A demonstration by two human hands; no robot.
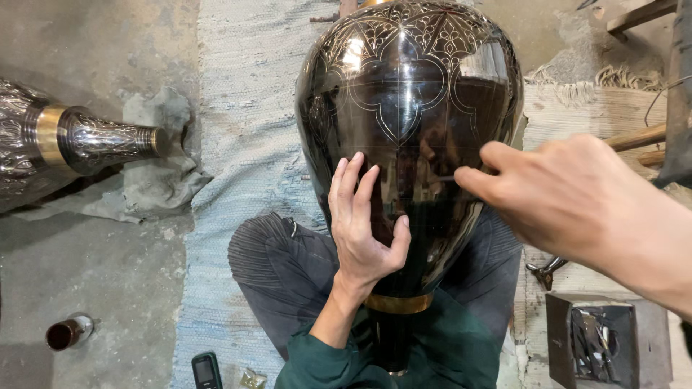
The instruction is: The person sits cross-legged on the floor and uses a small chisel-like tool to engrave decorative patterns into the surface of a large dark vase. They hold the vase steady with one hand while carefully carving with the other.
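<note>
Black engraved vase [411,94] lying across lap | left hand [362,230] spreading flat fingers, steadying its belly | right hand [569,194] pinching thin tool at its surface, scribing

A dark green sleeve [339,353] covers the left forearm; dark grey ribbed trousers [277,266], perhaps pleated; the right arm is bare

Second engraved vase [79,140], phone [207,370], tool box [602,338]

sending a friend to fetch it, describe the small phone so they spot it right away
Start at the large dark engraved vase on the person's lap. Drop to the pale woven rug and its near edge: the small black keypad phone lies there, beside the green sleeve.
</note>
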